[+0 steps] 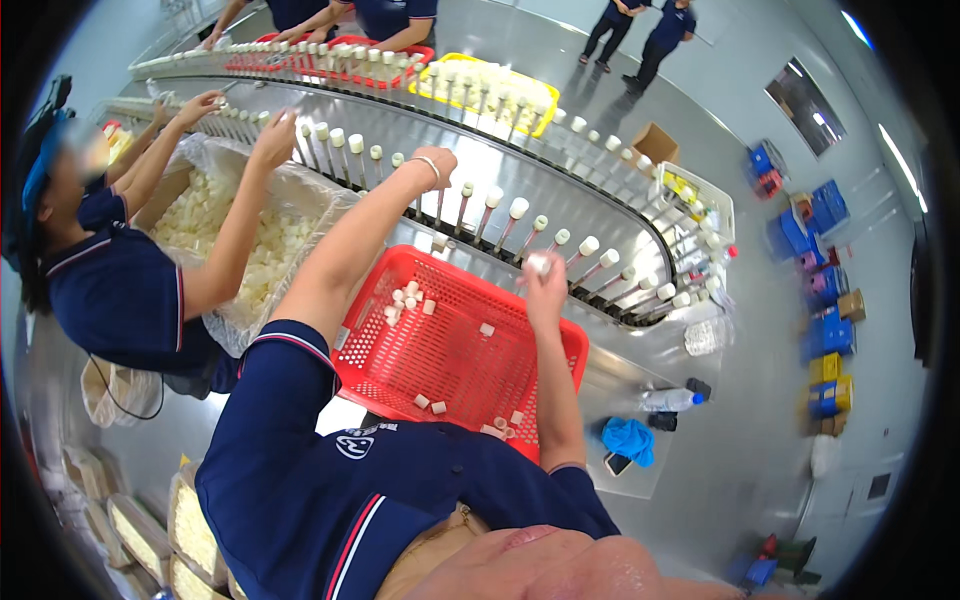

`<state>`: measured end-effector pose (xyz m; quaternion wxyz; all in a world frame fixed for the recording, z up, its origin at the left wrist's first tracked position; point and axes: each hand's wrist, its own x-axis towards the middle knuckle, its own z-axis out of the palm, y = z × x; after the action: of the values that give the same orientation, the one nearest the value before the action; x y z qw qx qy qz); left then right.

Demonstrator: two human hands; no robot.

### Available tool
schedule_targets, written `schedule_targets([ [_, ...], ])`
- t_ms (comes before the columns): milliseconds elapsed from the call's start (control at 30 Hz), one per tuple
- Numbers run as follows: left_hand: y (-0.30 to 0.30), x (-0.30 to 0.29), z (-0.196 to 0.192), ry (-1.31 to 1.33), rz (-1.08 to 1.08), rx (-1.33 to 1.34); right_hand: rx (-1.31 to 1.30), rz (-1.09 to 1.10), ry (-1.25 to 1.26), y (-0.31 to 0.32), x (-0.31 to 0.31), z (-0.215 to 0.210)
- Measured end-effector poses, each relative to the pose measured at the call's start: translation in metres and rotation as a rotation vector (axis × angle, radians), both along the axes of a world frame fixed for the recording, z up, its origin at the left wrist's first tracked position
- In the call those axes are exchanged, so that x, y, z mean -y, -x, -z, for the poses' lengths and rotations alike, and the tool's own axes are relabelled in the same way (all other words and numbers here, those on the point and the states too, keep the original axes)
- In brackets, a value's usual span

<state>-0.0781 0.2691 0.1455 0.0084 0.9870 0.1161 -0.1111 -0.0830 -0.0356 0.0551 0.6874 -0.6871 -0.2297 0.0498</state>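
A red plastic basket [365, 345] in front of me holds several loose white caps [405, 300]. Beyond it runs a curved conveyor [600, 215] of upright pins, many topped with white caps. My right hand [545, 285] pinches one white cap [538, 263] just above the basket's far rim, close to the nearest pins. My left hand [432, 163], with a bracelet on the wrist, reaches further out to the pin row. Its fingers are curled downward, and what they hold is hidden.
A co-worker [120, 280] on my left reaches both hands to the pins over a bag-lined box of white caps [255, 250]. More people work at red and yellow baskets [500, 90] across the conveyor. A blue cloth [628, 438], a bottle [670, 400] and a phone lie at right.
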Motion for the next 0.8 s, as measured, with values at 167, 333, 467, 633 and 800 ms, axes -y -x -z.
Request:
schedule_targets([
  [167, 0.019, 0.039, 0.031, -0.239, 0.222, 0.708, 0.495, 0.321, 0.595, -0.054, -0.007, -0.053],
  [333, 0.092, 0.119, 0.108, 0.112, 0.442, 0.896, 0.387, 0.230, 1.037, -0.081, 0.003, -0.058],
  [467, 0.146, 0.119, 0.221, 0.175, 0.562, 0.521, 0.413, 0.167, 1.215, -0.090, 0.025, -0.059],
  [633, 0.207, 0.079, 0.287, -0.035, 0.152, 0.089, 0.539, 0.417, 0.641, -0.033, 0.029, -0.032],
  [800, 0.201, 0.100, 0.317, 0.001, 0.043, -0.127, 0.923, -0.411, 0.560, 0.049, 0.019, 0.064],
])
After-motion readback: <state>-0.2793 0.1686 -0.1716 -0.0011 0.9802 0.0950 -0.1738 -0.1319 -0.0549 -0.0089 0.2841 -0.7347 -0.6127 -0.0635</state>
